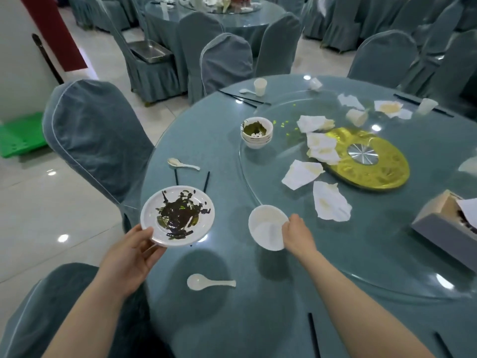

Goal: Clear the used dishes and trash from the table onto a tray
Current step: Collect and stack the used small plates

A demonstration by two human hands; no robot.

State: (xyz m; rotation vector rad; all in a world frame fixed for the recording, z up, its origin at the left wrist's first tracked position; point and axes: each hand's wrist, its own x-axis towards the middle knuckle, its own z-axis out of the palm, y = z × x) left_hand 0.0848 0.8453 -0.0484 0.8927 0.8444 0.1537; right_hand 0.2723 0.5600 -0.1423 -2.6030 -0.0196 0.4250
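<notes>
My left hand grips the near rim of a white plate smeared with dark food scraps, lifted above the table's left edge. My right hand holds the right rim of an empty white bowl, tilted and raised over the table. A white spoon lies on the round teal table near me. Another spoon lies further left beside black chopsticks. Stacked bowls with green scraps stand on the glass turntable. Used napkins are scattered across it.
Plastic cups and more chopsticks lie at the far edge. A tissue box sits at the right. Covered chairs ring the table. A metal tray rests on a chair behind. Chopsticks lie near me.
</notes>
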